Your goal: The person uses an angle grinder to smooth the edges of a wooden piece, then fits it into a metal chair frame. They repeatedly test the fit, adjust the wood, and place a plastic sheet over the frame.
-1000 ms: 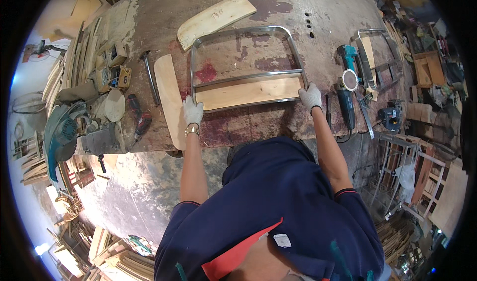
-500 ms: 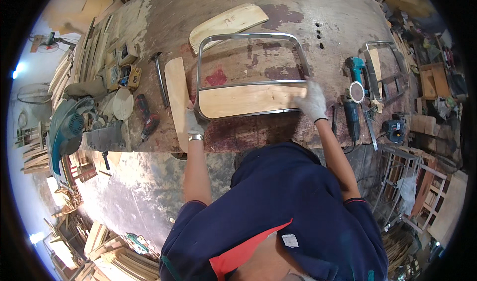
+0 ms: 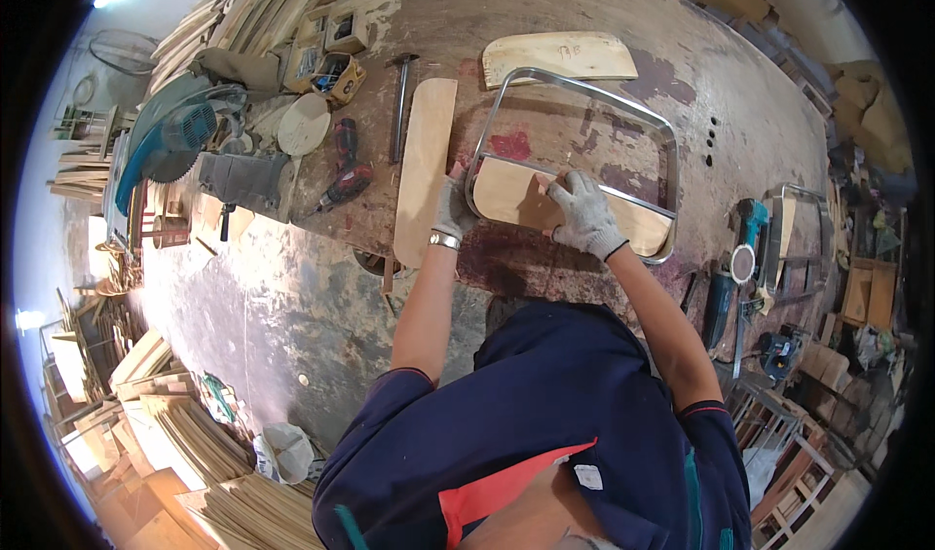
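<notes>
A rounded metal frame (image 3: 674, 172) lies on the workbench in front of me, with a crossbar along it. A pale wooden panel (image 3: 506, 192) fills the part nearest me, between the crossbar and the near rail. My left hand (image 3: 454, 209), gloved, is closed at the frame's left corner; its fingertips are partly hidden. On the middle of the panel rests my gloved right hand (image 3: 588, 221), fingers bent and apart, reaching toward the crossbar. A long wooden board (image 3: 426, 165) lies beside my left hand. Beyond the frame is another curved wooden board (image 3: 565, 55), partly behind the far rail.
Left on the bench are a hammer (image 3: 400, 107), a cordless drill (image 3: 346, 170), a round disc (image 3: 304, 125) and a miter saw (image 3: 170, 141). To the right lie an angle grinder (image 3: 721, 302), a teal sander (image 3: 748, 234) and a second metal frame (image 3: 813, 224).
The view has turned, shifting the bench rightward in the picture. My right hand has moved from the panel's right end to its middle. My left hand stays by the frame's left corner.
</notes>
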Tool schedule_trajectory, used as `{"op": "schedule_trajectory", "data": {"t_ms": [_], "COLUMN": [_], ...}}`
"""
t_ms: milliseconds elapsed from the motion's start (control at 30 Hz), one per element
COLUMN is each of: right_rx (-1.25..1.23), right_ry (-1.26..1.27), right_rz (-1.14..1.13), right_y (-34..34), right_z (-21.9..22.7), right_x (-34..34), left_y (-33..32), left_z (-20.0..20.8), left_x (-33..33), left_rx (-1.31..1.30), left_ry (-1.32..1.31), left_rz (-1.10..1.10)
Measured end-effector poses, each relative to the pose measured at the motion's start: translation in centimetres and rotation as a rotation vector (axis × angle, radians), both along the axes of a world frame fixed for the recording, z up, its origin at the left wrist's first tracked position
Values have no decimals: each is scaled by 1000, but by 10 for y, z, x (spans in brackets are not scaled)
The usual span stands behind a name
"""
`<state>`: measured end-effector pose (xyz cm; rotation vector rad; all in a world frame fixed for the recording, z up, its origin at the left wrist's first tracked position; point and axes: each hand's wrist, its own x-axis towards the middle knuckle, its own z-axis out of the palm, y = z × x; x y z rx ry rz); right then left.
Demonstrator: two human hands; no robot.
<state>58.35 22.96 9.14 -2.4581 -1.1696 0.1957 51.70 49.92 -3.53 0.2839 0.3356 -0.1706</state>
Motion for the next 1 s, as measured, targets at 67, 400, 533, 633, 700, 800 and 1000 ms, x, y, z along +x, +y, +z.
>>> {"op": "schedule_trajectory", "data": {"t_ms": [67,400,533,633,700,800,1000], "right_rx": [-78,146,162,361,376,325,67], "right_ry": [22,-150,-160,-309,-233,-54,75], "right_rz": [7,357,551,489,496,474,235], "right_y": [5,74,103,115,112,91,-4], "right_z": [17,122,119,111,103,86,42], "right_x": [0,-20,-26,-41,-52,-58,-57], "left_y": [-6,55,66,58,54,54,58], "left_z": [4,79,122,127,113,86,38], "left_x": [3,-115,-171,-189,-192,-204,-201], "left_rx": [231,1368,1284,967,797,810,716], "left_ry": [53,166,339,333,422,444,502], "left_rz": [64,368,403,521,643,760,842]}}
